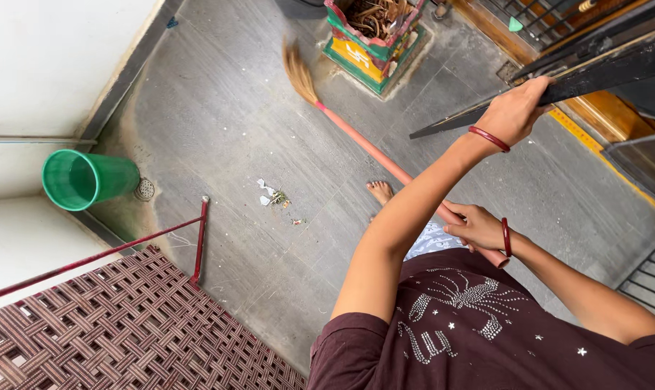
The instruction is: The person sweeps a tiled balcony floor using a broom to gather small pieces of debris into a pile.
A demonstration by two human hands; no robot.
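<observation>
Two hands: right (479, 227) gripping one broom (371, 148), left (515, 112) grasping one gate bar (602, 72)

Green bucket (89, 179), woven cot (125, 325), litter (275, 196)

We see a matt grey stone floor (233, 123), glossy green plastic bucket (89, 179), woven plastic-looking cot (125, 325), smooth-handled straw broom (356, 137).

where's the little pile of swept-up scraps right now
In the head view the scrap pile lies on the grey floor, left of centre, between the tipped green bucket and the broom held in the right hand.
</observation>
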